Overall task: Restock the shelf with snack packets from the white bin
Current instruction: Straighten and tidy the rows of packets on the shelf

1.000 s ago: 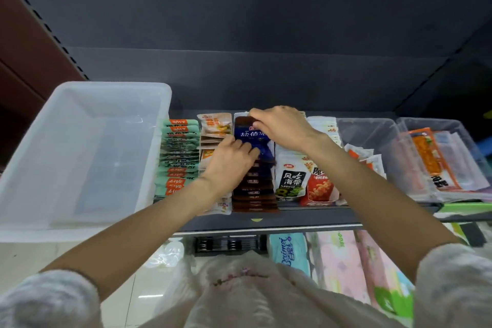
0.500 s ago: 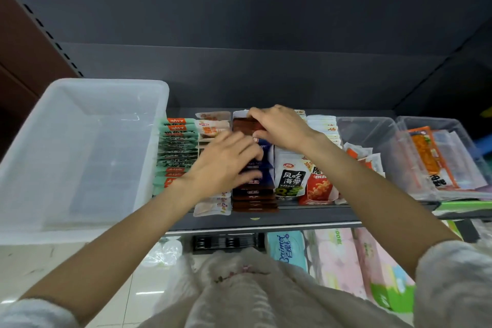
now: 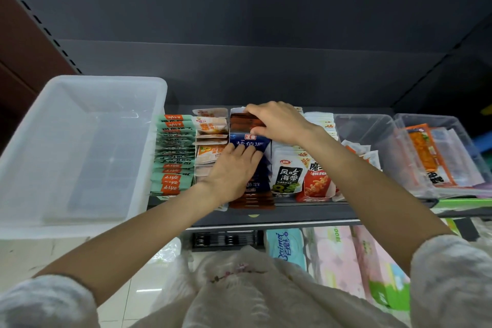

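Since a moment ago, left hand [image 3: 231, 172] has slid forward — its straight, close-set fingers now press the blue packets [image 3: 250, 144]. Right hand [image 3: 277, 120] pinches the brown packets [image 3: 243, 123] just behind. White bin [image 3: 32, 120] sits left of that row.
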The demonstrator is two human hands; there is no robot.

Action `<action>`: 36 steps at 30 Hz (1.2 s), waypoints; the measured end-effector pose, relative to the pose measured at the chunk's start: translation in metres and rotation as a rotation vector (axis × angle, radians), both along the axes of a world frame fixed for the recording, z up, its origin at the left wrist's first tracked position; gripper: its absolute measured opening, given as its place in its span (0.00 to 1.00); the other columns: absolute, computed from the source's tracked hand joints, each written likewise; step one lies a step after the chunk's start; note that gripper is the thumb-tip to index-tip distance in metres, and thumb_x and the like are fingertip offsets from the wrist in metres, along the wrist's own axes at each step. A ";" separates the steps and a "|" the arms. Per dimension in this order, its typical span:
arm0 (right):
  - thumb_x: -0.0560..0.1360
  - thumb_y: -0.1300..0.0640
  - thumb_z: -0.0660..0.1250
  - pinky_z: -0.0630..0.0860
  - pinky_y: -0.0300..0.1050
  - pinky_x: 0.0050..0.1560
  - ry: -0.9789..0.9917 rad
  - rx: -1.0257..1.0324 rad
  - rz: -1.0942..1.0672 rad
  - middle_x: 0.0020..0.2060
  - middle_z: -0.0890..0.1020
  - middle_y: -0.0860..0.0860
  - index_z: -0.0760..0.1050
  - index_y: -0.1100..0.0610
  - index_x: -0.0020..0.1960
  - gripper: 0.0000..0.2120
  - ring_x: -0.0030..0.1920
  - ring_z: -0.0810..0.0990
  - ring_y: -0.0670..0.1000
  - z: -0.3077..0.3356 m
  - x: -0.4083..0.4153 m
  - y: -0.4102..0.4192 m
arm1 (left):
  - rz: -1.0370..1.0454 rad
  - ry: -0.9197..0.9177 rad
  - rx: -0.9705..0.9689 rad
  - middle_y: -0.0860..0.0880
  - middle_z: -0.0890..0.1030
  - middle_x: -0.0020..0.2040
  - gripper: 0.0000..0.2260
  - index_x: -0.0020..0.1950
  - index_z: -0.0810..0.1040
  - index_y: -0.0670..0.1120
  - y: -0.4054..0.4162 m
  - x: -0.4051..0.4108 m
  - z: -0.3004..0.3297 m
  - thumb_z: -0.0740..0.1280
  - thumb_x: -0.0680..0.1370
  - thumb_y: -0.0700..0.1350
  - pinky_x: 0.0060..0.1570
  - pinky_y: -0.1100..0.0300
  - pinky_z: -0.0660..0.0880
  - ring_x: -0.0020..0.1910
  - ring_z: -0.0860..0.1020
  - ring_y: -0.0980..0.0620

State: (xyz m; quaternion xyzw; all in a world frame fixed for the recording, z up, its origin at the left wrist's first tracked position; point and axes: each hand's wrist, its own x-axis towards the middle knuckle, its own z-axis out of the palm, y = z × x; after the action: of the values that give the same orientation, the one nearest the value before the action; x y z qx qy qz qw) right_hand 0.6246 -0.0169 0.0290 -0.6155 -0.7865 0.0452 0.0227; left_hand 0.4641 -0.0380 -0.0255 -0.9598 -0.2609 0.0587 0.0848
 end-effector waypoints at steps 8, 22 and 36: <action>0.80 0.54 0.60 0.74 0.50 0.47 0.023 -0.083 -0.030 0.53 0.81 0.55 0.70 0.54 0.64 0.14 0.51 0.79 0.57 0.002 0.004 0.003 | 0.016 -0.321 0.105 0.50 0.77 0.30 0.17 0.43 0.78 0.46 0.026 -0.008 0.020 0.79 0.59 0.39 0.23 0.64 0.67 0.23 0.75 0.50; 0.75 0.51 0.67 0.66 0.50 0.61 0.000 -0.045 0.059 0.64 0.74 0.51 0.60 0.51 0.73 0.29 0.63 0.73 0.53 0.006 0.006 -0.005 | -0.026 -0.597 -0.144 0.52 0.77 0.46 0.17 0.49 0.74 0.49 0.018 -0.032 0.051 0.63 0.73 0.61 0.51 0.57 0.65 0.47 0.74 0.50; 0.75 0.53 0.67 0.66 0.50 0.62 0.051 0.022 -0.005 0.61 0.78 0.51 0.65 0.50 0.68 0.23 0.59 0.77 0.53 -0.001 0.008 0.003 | -0.033 -0.329 -0.076 0.49 0.82 0.43 0.10 0.53 0.78 0.46 0.004 -0.028 0.027 0.70 0.73 0.40 0.43 0.56 0.75 0.40 0.81 0.48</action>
State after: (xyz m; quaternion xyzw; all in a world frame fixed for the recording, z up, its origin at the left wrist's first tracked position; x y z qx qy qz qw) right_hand 0.6329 -0.0142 0.0283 -0.6159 -0.7846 0.0523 0.0495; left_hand 0.4366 -0.0341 0.0015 -0.9631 -0.2531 -0.0908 0.0057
